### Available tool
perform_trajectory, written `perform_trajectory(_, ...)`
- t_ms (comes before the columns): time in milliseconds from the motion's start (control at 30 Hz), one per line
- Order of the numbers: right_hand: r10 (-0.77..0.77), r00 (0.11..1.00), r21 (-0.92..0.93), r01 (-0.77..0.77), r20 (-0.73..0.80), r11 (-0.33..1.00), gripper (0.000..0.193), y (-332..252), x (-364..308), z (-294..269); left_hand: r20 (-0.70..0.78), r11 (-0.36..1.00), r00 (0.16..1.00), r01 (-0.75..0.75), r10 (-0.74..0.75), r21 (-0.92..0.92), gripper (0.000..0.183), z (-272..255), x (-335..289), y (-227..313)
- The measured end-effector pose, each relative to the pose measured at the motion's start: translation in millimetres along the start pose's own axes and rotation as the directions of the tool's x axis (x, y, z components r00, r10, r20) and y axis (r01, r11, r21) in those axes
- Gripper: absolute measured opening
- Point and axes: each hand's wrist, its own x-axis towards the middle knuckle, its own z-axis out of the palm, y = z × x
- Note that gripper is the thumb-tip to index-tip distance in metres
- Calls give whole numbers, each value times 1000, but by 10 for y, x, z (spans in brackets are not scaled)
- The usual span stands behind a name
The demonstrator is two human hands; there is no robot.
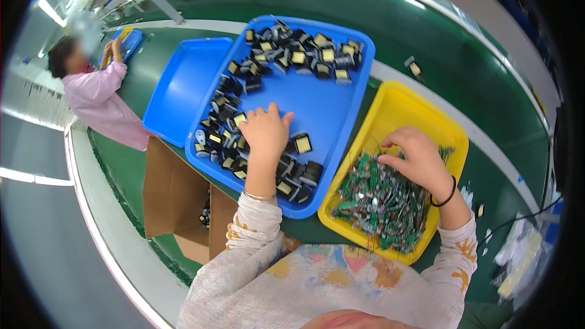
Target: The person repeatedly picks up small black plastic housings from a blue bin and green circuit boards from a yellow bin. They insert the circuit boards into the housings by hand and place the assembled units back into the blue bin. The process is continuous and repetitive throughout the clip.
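Nearest: two sleeves (247,234), pale printed cloth, pushed up the forearms. One bracelet (446,194), dark and bead-like, on the right wrist; one thin bangle (261,197) on the left.

One box (164,198), brown cardboard, flaps open, at lower left; a few small dark pieces visible inside.

Right hand (417,161): fingers loosely curled, gap between thumb and forefinger, above the boards (372,198). Boards: many, heaped in one yellow tray (390,106); count not obtainable, overlapping. Narrow green strips with thin wire leads, tangled texture. Tray is plastic, rectangular, rounded corners.

Left hand (265,135): open, fingers spread, over the parts (298,58) in the large blue tray (304,103); contact at fingertips cannot be told. Parts: dozens, exact count prevented by overlap. Blocky black bodies, pale-yellow faces, grey ends; they line the tray's far, left and near sides.

Left of it, one shallower blue tray (189,85), smooth plastic floor showing.

Right side: crumpled clear bags (521,256), number uncertain. Beyond the yellow tray, one loose part (414,68) on the green surface.

Farther left: one co-worker (100,94), pink garment, both hands raised at a third blue tray (133,41).
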Motion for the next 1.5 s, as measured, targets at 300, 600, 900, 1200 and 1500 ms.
perform_trajectory(300,191,975,-31,-195,-115,980,18,105,-250,89,-29,810,984,-160,174,-564,26,-321,-13,376)
perform_trajectory(600,296,955,-289,-276,26,917,31,-182,-218,385,-78,221,978,-120,193,-968,30,-298,-205,650)
perform_trajectory(900,248,959,-400,-283,-137,872,36,-413,-411,602,-149,148,956,-191,253,-970,33,-313,-309,688)
perform_trajectory(1200,426,905,414,-389,4,823,18,-134,-370,392,323,-160,835,429,445,-889,31,-420,-341,755)
perform_trajectory(1500,418,876,970,220,-241,98,11,-258,-390,604,288,-254,729,535,621,-806,28,-404,-535,914)
